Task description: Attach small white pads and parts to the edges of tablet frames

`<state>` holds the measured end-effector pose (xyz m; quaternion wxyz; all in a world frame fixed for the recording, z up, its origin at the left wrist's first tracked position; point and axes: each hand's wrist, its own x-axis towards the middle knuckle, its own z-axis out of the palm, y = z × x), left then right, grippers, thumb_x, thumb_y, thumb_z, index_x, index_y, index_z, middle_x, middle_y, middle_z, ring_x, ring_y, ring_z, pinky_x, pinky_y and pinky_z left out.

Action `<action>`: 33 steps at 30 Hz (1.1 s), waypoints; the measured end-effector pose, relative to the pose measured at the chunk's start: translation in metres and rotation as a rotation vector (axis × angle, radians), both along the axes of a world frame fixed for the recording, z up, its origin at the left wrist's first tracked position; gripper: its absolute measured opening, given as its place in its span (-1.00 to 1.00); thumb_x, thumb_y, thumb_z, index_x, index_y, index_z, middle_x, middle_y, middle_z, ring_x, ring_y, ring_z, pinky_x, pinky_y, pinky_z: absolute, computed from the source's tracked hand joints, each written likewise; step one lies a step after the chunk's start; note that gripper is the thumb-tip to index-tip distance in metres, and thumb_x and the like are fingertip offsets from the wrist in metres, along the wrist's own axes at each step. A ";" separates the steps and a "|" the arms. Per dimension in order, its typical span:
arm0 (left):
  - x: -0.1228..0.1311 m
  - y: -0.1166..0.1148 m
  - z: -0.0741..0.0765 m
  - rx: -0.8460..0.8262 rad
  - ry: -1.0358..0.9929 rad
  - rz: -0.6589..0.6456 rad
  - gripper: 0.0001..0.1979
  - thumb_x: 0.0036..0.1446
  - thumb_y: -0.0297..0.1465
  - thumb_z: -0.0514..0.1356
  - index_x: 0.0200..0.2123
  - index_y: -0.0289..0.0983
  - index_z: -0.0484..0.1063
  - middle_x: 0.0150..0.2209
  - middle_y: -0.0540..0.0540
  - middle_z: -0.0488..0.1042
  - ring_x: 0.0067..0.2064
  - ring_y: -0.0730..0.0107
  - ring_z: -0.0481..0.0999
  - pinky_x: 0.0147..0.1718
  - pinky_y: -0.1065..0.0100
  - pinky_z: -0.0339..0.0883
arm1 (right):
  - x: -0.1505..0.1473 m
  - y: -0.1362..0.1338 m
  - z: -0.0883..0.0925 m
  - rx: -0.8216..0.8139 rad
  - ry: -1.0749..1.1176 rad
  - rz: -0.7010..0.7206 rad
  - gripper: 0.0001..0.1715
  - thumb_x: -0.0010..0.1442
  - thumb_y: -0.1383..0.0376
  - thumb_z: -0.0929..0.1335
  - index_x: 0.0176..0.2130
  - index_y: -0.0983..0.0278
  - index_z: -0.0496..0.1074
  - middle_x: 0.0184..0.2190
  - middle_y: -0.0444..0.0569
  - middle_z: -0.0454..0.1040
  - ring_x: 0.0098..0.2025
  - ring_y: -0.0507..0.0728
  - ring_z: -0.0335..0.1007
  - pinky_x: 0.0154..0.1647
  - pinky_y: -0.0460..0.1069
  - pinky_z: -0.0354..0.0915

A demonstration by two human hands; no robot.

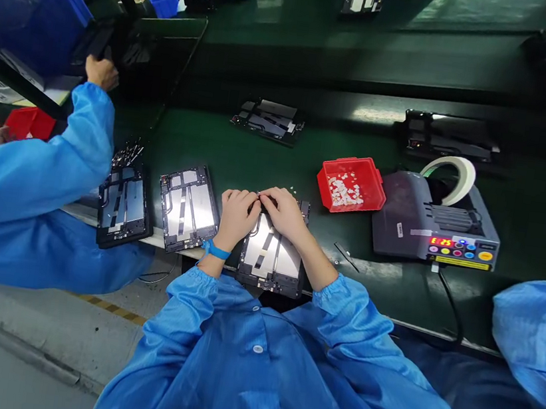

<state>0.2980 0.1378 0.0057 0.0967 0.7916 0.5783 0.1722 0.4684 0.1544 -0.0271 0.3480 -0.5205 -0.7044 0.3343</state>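
An opened tablet chassis (pixel 273 258) with silver panels lies at the near edge of the green belt, right in front of me. My left hand (pixel 236 216) rests curled on its upper left corner, a blue band on the wrist. My right hand (pixel 284 213) lies on the upper middle, fingers bent and pressed down toward the left hand. Fingertips of both hands meet at a small spot near the top edge; what they pinch is too small to name.
Two more open chassis (pixel 188 207) (pixel 124 206) lie to the left. A red tray (pixel 352 184) of small white pieces and a tape dispenser (pixel 435 219) stand to the right. A co-worker's blue sleeve (pixel 29 179) reaches in from the left. Further chassis (pixel 268 121) sit farther back.
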 end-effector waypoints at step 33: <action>-0.006 -0.002 -0.013 0.053 -0.094 0.037 -0.72 0.55 -0.36 0.05 -0.25 -0.12 0.47 -0.24 -0.07 0.62 -0.08 0.13 0.54 0.25 0.02 0.16 | 0.120 0.032 0.054 0.080 -0.671 -0.432 -0.62 0.47 0.33 0.21 0.10 0.40 0.50 0.01 0.44 0.56 0.07 0.50 0.45 0.17 0.38 0.26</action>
